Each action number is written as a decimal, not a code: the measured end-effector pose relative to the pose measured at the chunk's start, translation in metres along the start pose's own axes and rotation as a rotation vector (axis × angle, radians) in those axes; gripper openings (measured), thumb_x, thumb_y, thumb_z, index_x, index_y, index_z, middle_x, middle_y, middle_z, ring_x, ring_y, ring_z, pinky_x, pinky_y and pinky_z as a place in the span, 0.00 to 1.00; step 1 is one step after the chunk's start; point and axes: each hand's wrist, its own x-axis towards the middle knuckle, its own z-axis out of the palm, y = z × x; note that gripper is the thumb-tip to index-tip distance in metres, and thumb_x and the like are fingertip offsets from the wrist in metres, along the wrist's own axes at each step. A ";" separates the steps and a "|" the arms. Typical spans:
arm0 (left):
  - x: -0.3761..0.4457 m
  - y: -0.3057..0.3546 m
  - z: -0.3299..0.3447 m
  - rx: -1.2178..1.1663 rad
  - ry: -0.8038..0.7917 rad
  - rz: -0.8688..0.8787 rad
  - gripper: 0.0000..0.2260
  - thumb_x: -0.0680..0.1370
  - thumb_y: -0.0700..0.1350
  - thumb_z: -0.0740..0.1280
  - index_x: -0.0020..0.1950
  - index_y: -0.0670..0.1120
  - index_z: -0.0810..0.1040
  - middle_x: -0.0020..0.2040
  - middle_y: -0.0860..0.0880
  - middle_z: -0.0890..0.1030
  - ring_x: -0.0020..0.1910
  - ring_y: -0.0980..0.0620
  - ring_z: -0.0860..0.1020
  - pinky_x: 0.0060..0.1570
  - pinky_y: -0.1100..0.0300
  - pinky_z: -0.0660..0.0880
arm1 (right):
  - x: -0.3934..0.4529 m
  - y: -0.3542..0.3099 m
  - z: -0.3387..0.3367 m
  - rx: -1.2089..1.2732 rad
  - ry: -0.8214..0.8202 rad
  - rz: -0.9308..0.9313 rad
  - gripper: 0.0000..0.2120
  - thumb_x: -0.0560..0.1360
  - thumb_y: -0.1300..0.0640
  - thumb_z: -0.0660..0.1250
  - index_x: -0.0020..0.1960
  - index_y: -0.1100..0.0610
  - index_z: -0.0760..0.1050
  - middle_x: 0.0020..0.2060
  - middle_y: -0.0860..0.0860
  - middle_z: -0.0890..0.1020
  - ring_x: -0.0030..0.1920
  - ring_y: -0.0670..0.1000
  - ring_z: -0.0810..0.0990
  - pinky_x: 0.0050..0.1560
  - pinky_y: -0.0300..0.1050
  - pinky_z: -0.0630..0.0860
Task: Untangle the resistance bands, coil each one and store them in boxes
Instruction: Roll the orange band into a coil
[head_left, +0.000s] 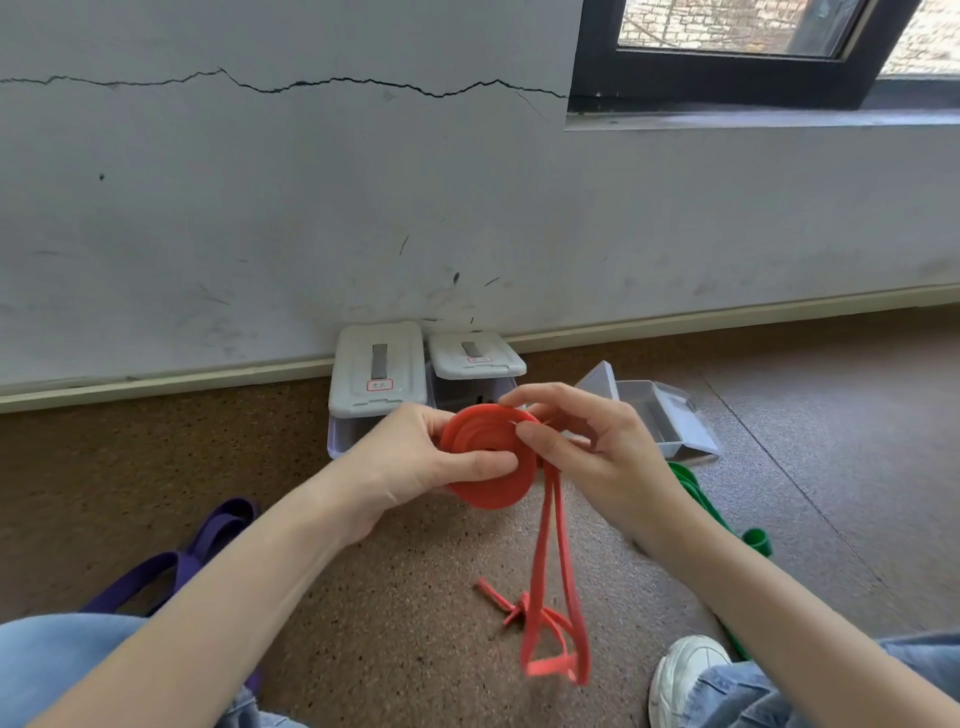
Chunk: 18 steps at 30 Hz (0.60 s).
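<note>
A red resistance band (493, 488) is partly wound into a flat coil held in the air in front of me. My left hand (415, 462) grips the coil, thumb across its face. My right hand (582, 441) pinches the band at the coil's upper right edge. The band's loose tail (556, 597) hangs down in a double strand, its blurred end near the floor. A purple band (208, 540) lies on the floor at the left, a green band (701, 499) at the right, partly behind my right forearm.
Two lidded grey boxes (376, 369) (475, 356) stand against the wall's skirting. A clear box (654, 415) with its lid open lies to their right. The floor is speckled brown. My knees in jeans and a white shoe (685, 670) fill the bottom edge.
</note>
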 end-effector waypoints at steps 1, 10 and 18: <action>-0.001 0.002 -0.001 -0.021 0.013 0.022 0.14 0.58 0.53 0.76 0.40 0.50 0.85 0.40 0.49 0.86 0.42 0.54 0.84 0.38 0.66 0.79 | 0.000 -0.001 -0.001 0.029 -0.010 0.006 0.09 0.75 0.63 0.66 0.53 0.54 0.78 0.40 0.51 0.82 0.42 0.48 0.81 0.43 0.40 0.79; 0.006 -0.001 0.002 -0.161 0.140 0.076 0.14 0.61 0.48 0.74 0.44 0.45 0.83 0.42 0.46 0.85 0.43 0.50 0.84 0.42 0.61 0.81 | 0.003 0.006 -0.001 0.107 0.040 0.127 0.09 0.70 0.63 0.71 0.47 0.56 0.73 0.39 0.54 0.85 0.40 0.50 0.85 0.43 0.45 0.81; 0.003 0.006 -0.014 -0.096 -0.042 0.084 0.12 0.67 0.46 0.71 0.50 0.48 0.83 0.47 0.46 0.85 0.47 0.49 0.83 0.42 0.59 0.81 | 0.004 0.004 -0.011 0.140 -0.031 0.123 0.12 0.70 0.65 0.71 0.50 0.52 0.77 0.40 0.54 0.85 0.43 0.52 0.84 0.46 0.46 0.81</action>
